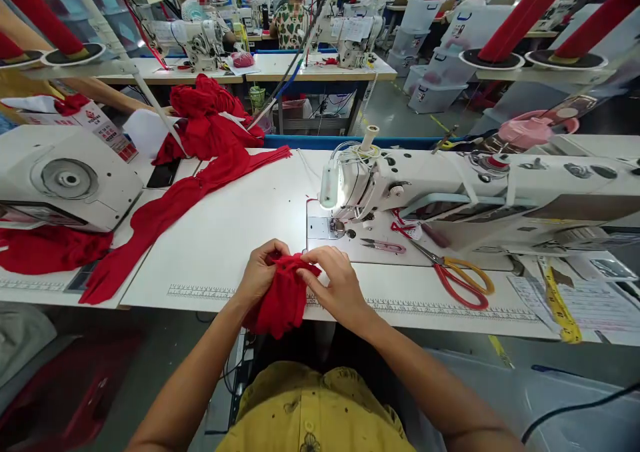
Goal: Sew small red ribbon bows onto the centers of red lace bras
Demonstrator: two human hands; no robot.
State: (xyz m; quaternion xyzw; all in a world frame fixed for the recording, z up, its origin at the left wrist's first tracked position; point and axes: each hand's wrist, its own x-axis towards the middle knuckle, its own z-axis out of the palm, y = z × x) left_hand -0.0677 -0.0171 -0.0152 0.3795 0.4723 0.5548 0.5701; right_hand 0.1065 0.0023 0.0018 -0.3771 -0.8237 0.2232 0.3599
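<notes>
A bunched piece of red fabric hangs over the table's front edge between my two hands. My left hand is closed around its upper left side. On the right, my right hand pinches the top edge with thumb and fingers. Just beyond the hands stands a white sewing machine, its needle area lit. Thread snips lie on the machine bed. Scissors with red and orange handles rest to the right of my right hand.
A long red fabric strip crosses the table at left, joining a red heap. Another machine head stands far left. Papers and a yellow tape measure lie at right. Red thread cones stand above.
</notes>
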